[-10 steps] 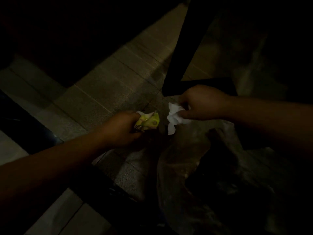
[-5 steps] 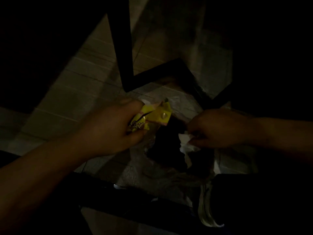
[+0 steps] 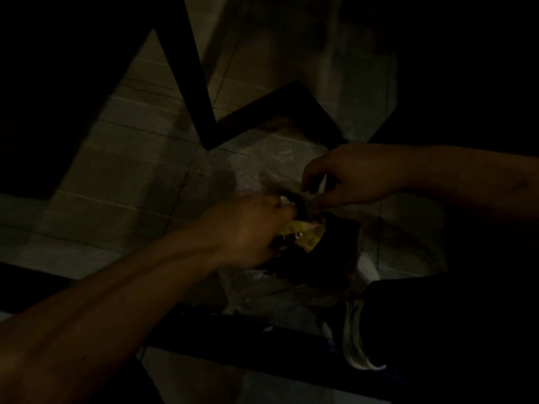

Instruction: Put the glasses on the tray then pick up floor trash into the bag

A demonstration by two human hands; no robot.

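The scene is very dark. My left hand (image 3: 248, 228) is shut on a crumpled yellow wrapper (image 3: 306, 237) and holds it at the dark mouth of a translucent plastic bag (image 3: 262, 287) lying on the tiled floor. A small white scrap shows at that hand's fingertips. My right hand (image 3: 355, 179) is just above and to the right, its fingers pinched on the bag's upper rim. The white tissue it held is out of sight. No glasses or tray are in view.
A black metal furniture frame (image 3: 204, 118) stands on the grey tiled floor (image 3: 131, 170) right behind the bag. A dark bar (image 3: 233, 330) crosses the floor below my arms. My pale-soled shoe (image 3: 355, 345) is at the lower right.
My left hand has moved right and down, bringing the yellow wrapper into the bag's mouth. My right hand has risen to the bag's rim, and the white tissue has gone from view.
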